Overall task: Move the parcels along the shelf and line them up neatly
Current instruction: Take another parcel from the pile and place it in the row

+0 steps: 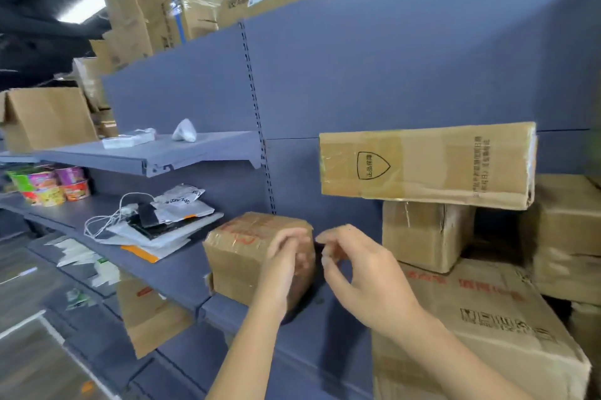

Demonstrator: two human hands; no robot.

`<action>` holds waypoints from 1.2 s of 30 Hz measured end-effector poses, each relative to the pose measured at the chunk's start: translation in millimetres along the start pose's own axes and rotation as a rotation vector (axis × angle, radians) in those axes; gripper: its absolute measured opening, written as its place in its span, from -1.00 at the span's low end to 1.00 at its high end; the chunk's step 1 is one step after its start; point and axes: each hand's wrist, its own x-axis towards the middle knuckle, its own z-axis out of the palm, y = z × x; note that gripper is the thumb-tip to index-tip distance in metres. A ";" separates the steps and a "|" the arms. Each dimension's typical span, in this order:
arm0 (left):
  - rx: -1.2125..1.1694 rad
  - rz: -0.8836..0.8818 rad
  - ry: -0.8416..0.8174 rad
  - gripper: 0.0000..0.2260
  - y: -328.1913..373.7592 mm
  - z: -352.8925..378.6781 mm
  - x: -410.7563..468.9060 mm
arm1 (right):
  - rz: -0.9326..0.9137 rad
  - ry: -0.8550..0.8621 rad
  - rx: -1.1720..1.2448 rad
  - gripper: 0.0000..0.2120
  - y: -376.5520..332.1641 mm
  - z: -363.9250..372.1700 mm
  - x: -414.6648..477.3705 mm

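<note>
A small taped cardboard parcel [250, 256] sits at the front edge of the grey shelf [182, 272]. The left hand [286, 264] lies flat against its right face, fingers together. The right hand [361, 272] hovers just beside it, fingers curled, apparently touching nothing, though blur hides the tips. Mail pouches and a white cable [153, 224] crowd the left; stacked cartons [426, 233] block the right, a long box [426, 165] on top.

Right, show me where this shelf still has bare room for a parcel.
Bare shelf lies between the small box under the hands and the big printed carton. Left is crowded with mail bags; right is stacked boxes.
</note>
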 end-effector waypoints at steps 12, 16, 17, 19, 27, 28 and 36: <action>-0.095 -0.085 -0.387 -0.87 10.0 33.9 78.8 | -0.324 0.131 -1.027 -0.30 -17.8 -20.8 51.2; -0.167 -0.114 -0.380 -0.90 8.6 33.7 81.3 | -0.169 0.026 -1.271 0.02 -19.3 -39.0 69.8; -0.162 -0.119 -0.407 -0.88 9.4 34.2 78.7 | -0.116 -0.001 -1.325 0.09 -17.4 -43.5 74.6; -0.144 -0.129 -0.463 -0.86 11.1 31.9 73.7 | -0.018 -0.064 -1.404 0.14 -12.8 -51.0 82.2; -0.080 -0.098 -0.523 -0.85 20.0 -10.0 80.8 | 0.060 -0.039 -1.403 0.02 -2.3 -70.1 89.6; -0.082 -0.094 -0.510 -0.85 18.9 -16.9 83.8 | 0.058 -0.008 -1.371 0.00 -4.4 -73.7 90.1; -0.108 -0.056 -0.450 -0.85 20.6 -51.0 102.2 | -0.052 0.607 -0.725 -0.08 -82.0 -115.5 111.7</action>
